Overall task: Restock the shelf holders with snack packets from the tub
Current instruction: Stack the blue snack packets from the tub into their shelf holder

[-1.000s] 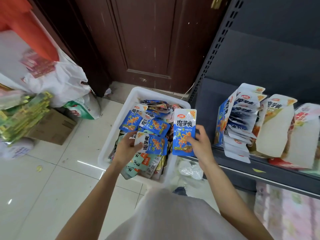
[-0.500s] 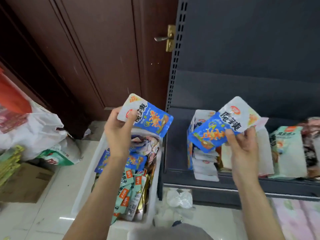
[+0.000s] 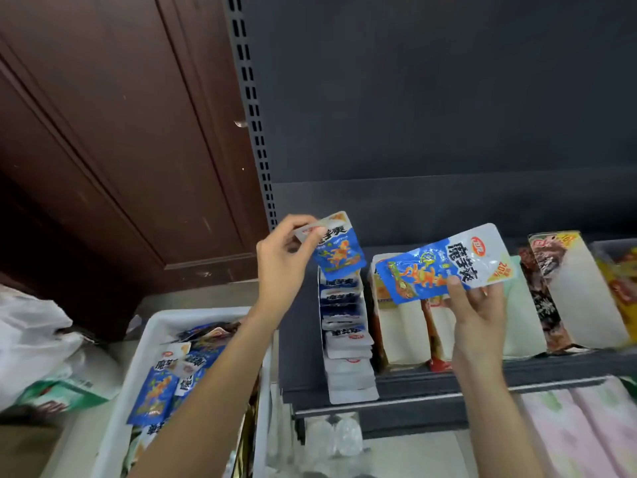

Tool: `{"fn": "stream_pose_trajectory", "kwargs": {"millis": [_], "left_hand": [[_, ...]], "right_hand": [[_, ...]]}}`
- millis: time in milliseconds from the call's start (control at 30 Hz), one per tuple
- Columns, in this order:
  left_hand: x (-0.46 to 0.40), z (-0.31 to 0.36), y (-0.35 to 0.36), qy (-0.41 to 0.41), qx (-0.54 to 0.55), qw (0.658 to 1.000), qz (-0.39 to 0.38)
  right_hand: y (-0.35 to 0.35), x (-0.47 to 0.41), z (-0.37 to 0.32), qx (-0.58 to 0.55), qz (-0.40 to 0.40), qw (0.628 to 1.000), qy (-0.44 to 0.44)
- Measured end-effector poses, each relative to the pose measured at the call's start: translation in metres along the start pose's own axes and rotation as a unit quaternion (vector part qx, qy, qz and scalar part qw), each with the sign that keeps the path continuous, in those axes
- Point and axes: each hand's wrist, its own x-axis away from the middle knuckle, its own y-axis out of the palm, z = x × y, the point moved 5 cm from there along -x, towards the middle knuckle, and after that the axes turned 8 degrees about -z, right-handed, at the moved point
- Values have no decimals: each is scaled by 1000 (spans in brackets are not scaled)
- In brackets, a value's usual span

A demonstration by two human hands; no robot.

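Now | I see left hand pinching a packet, lifted from tub to holder | right hand grips another.

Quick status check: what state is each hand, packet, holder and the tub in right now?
Left hand: pinching a blue packet over the leftmost holder.
Right hand: gripping a second blue packet.
Leftmost holder: partly filled with packets.
Tub: still holding packets.

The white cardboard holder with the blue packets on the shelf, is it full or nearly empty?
Fairly full: the white cardboard holder shows blue snack packets stacked front to back.
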Motion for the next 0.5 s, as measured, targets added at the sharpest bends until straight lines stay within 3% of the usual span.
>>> {"fn": "stream_pose_trajectory", "kwargs": {"millis": [167,367,500], "left_hand": [[15,-5,17,21,-45,998,-49],[11,-18,30,-20,-127,983,-129],[17,-35,8,-91,-169,978,-82]], "right_hand": [[-1,-4,12,-7,-10,1000,23],[2,-10,16,1,-18,1000,21],[15,-24,3,4,-34,999,-15]]}}
